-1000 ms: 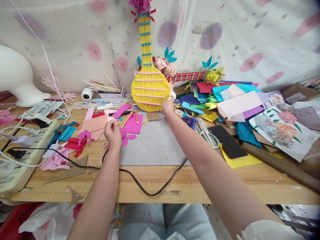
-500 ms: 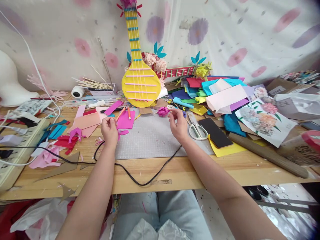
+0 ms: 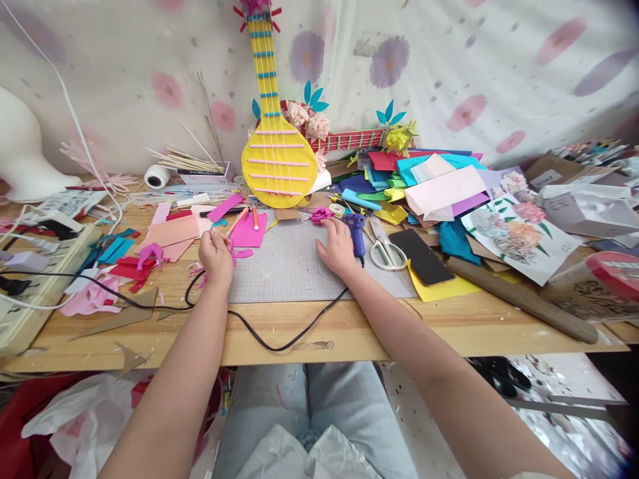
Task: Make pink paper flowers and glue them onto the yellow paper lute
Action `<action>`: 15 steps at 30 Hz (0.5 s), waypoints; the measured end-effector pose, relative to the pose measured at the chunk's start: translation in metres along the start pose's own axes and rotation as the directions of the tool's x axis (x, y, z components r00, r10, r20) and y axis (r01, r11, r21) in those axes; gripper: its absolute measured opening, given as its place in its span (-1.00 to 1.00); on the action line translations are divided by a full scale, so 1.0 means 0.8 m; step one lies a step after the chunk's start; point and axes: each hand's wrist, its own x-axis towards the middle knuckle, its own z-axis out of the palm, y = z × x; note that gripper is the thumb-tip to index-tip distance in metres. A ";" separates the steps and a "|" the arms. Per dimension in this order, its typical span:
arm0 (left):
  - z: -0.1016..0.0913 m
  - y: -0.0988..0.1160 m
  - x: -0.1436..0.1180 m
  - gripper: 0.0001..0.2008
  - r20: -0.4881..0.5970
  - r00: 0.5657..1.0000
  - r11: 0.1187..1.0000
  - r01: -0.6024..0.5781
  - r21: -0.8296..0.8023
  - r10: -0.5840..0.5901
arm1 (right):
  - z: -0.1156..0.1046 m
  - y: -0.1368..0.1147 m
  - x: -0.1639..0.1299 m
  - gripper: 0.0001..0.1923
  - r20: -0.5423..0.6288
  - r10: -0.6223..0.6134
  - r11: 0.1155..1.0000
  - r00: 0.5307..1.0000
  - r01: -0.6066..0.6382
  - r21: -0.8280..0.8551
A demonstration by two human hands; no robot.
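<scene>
Cluttered with paper scraps, the wooden table [image 3: 449, 326] bears a grey mat [image 3: 289, 266], where a pink piece [image 3: 238, 253] is pinched by the left hand [image 3: 215, 256] while the right hand [image 3: 338, 249] is laid open beside the glue gun [image 3: 356, 233].

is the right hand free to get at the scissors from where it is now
Probably yes. The right hand lies flat on the grey mat, apparently holding nothing; the scissors lie just beyond the blue glue gun, uncovered.

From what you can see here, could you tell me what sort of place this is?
Most likely a home paper-craft desk: a grey cutting mat lies among coloured paper sheets, scissors and a blue glue gun, with a yellow paper guitar leaning behind.
</scene>
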 end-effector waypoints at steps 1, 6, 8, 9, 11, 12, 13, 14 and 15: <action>0.001 -0.002 0.001 -0.75 -0.026 1.000 1.000 0.004 -0.022 -0.004 | 0.003 -0.001 0.006 -0.48 -0.005 -0.001 1.000 1.000 0.001 -0.007; 0.000 -0.009 0.003 -0.91 -0.087 0.996 0.993 -0.006 -0.115 -0.004 | 0.028 -0.003 0.061 -0.34 0.048 0.010 1.000 0.999 -0.009 -0.023; -0.002 -0.009 0.003 -0.92 -0.101 0.995 0.989 -0.008 -0.146 -0.007 | 0.037 0.000 0.083 -0.32 0.060 0.025 0.999 0.998 -0.023 -0.044; -0.004 -0.009 0.004 -0.92 -0.107 0.994 0.986 -0.004 -0.167 -0.015 | 0.042 0.003 0.092 -0.30 0.064 0.040 0.998 0.997 -0.036 -0.057; -0.006 -0.007 0.005 -0.92 -0.115 0.992 0.977 0.019 -0.213 -0.044 | 0.049 0.008 0.105 -0.29 0.072 0.066 0.995 0.995 -0.060 -0.081; -0.008 -0.006 0.005 -0.91 -0.115 0.991 0.973 0.035 -0.230 -0.063 | 0.051 0.010 0.108 -0.30 0.083 0.079 0.993 0.993 -0.072 -0.089; -0.009 -0.005 0.006 -0.91 -0.117 0.990 0.970 0.052 -0.236 -0.082 | 0.053 0.012 0.110 -0.31 0.099 0.092 0.992 0.991 -0.083 -0.096; -0.010 -0.003 0.007 -0.90 -0.123 0.987 0.970 0.069 -0.234 -0.100 | 0.054 0.013 0.111 -0.33 0.121 0.107 0.990 0.987 -0.094 -0.105; -0.011 -0.002 0.008 -0.87 -0.127 0.985 0.970 0.086 -0.226 -0.117 | 0.053 0.014 0.112 -0.35 0.145 0.121 0.988 0.982 -0.105 -0.116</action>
